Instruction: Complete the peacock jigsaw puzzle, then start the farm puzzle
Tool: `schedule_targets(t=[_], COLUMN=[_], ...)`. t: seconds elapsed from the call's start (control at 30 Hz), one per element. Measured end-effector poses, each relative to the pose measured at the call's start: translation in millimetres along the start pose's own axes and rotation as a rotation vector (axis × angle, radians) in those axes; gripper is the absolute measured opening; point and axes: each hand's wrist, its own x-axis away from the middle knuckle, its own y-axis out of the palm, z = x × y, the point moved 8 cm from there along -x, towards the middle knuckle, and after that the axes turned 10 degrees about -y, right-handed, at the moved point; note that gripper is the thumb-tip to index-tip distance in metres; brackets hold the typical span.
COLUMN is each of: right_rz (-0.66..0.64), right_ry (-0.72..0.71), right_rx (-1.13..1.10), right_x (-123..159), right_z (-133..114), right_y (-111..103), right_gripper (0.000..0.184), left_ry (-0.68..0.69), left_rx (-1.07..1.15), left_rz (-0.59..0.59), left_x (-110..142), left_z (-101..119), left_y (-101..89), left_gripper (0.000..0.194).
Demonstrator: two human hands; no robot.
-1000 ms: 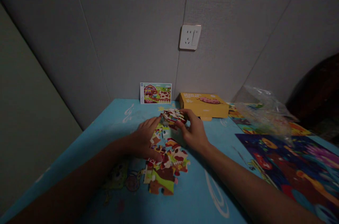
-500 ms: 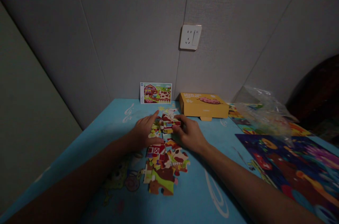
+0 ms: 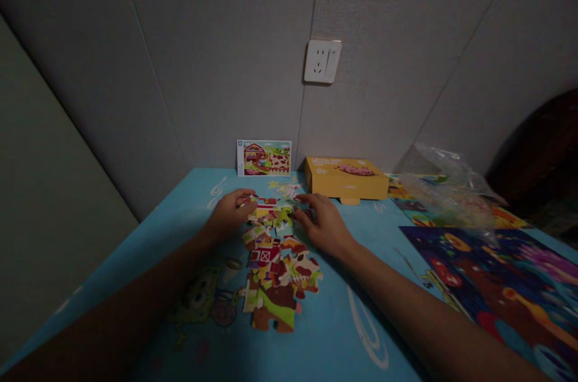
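Note:
Small jigsaw puzzle pieces (image 3: 271,213) in red, yellow and green lie between my two hands. My left hand (image 3: 229,212) is closed at their left side, with thumb and fingers pinching a reddish piece's edge. On the other side my right hand (image 3: 326,225) has curled fingers, its thumb and index fingertip at the edge of a green puzzle piece (image 3: 284,218). Nearer me lies a joined puzzle section (image 3: 275,298) showing a barn, a spotted cow and a brown animal. Loose pale pieces (image 3: 289,191) lie just beyond my fingers.
A farm picture card (image 3: 264,158) leans against the wall, beside a yellow puzzle box (image 3: 347,180). Clear plastic bags (image 3: 451,189) and a dark, colourful puzzle picture (image 3: 492,286) lie at right. A blue patterned cover (image 3: 180,237) spreads over the table. A socket (image 3: 322,61) is on the wall.
My left hand has drawn back to the left, its fingers closing in. The red barn piece has shifted left, away from my right hand, and green pieces now show beside my right thumb.

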Motion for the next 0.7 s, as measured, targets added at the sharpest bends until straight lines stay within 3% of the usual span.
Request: schedule_targets(t=[0.1, 0.2, 0.27, 0.33, 0.4, 0.47, 0.7], right_rz=[-0.057, -0.149, -0.255, -0.350, -0.391, -0.384, -0.347], right_ry=[0.033, 0.022, -0.027, -0.076, -0.085, -0.058, 0.003], right_rx=[0.037, 0.043, 0.062, 0.097, 0.128, 0.148, 0.133], right_x=[1, 4, 8, 12, 13, 12, 8], right_z=[1, -4, -9, -13, -13, -10, -6], right_y=[2, 8, 17, 26, 29, 27, 21], right_gripper=[0.033, 0.048, 0.063, 0.070, 0.066, 0.058, 0.048], left_ry=[-0.072, 0.071, 0.286, 0.412, 0.373, 0.264, 0.059], left_rx=[-0.400, -0.571, -0.547, -0.550, -0.613, -0.677, -0.761], left_rz=[0.152, 0.237, 0.172, 0.040, -0.055, -0.073, 0.046], left_x=[-4, 0, 8, 16, 17, 13, 1], left_z=[-7, 5, 17, 21, 14, 3, -11], left_y=[-9.2, -10.4, -0.2, 13.6, 22.6, 23.4, 10.4], left_gripper=[0.049, 0.054, 0.059, 0.059, 0.060, 0.061, 0.057])
